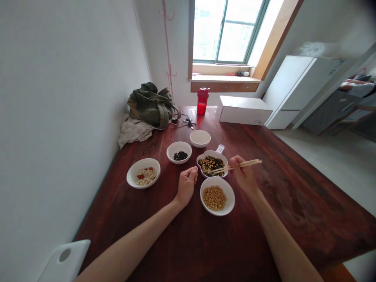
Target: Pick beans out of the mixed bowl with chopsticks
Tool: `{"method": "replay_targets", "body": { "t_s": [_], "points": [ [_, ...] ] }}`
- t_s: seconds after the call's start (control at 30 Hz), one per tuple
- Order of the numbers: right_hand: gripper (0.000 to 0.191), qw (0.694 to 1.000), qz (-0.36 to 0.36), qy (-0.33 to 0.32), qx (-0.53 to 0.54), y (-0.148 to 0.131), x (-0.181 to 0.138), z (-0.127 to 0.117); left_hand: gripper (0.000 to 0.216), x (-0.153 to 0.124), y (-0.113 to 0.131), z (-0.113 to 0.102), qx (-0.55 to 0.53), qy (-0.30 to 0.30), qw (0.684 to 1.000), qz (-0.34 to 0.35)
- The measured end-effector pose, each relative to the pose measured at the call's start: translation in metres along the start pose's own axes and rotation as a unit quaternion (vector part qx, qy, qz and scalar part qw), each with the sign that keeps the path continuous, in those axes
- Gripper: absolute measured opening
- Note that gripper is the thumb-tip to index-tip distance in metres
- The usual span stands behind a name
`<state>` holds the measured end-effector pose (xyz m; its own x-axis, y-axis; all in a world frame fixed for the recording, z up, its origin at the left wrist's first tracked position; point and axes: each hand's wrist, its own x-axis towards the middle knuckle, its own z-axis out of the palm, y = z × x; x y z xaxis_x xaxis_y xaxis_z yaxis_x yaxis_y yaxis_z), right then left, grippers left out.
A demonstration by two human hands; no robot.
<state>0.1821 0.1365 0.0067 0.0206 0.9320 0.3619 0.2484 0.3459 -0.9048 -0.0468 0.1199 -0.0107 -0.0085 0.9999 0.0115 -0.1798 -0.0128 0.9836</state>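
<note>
The right hand is closed around a pair of wooden chopsticks, pinching them with the fingers and thumb. Their long axis runs almost level across the view, with the upper ends sticking out to the right of the grip and the tips reaching left. Those tips sit over a lobed white bowl with a purple rim, directly left of the grip, and over its mix of yellow soybeans and dark beans. Whether they touch the beans is hard to tell. The right hand is the nearer one to this bowl, its knuckles just beside the rim. The left hand lies left of the bowl and slightly closer to the person, its fingertips pressed together; anything held between them would be hidden. Just below the grip, toward the person, is a white bowl of yellow soybeans, almost touching the lobed bowl. Beyond the left hand are a white bowl of black beans and a white bowl of red and pale pieces, while a plain white bowl stands past the chopstick tips. To the right of the grip, the dark wooden table lies bare, leaving wide room out to its edge.
</note>
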Motion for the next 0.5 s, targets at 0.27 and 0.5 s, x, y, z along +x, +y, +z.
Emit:
{"method": "replay_targets", "body": {
  "t_s": [0.27,0.5],
  "points": [
    [0.033,0.992,0.062,-0.084,0.075,-0.011,0.001,0.0,0.051,-0.002,0.002,0.001,0.005,-0.003,1.0,0.003],
    [0.027,0.99,0.038,-0.094,0.101,-0.008,0.004,-0.005,0.05,-0.001,0.0,0.0,0.001,-0.004,1.0,0.007]
  ]
}}
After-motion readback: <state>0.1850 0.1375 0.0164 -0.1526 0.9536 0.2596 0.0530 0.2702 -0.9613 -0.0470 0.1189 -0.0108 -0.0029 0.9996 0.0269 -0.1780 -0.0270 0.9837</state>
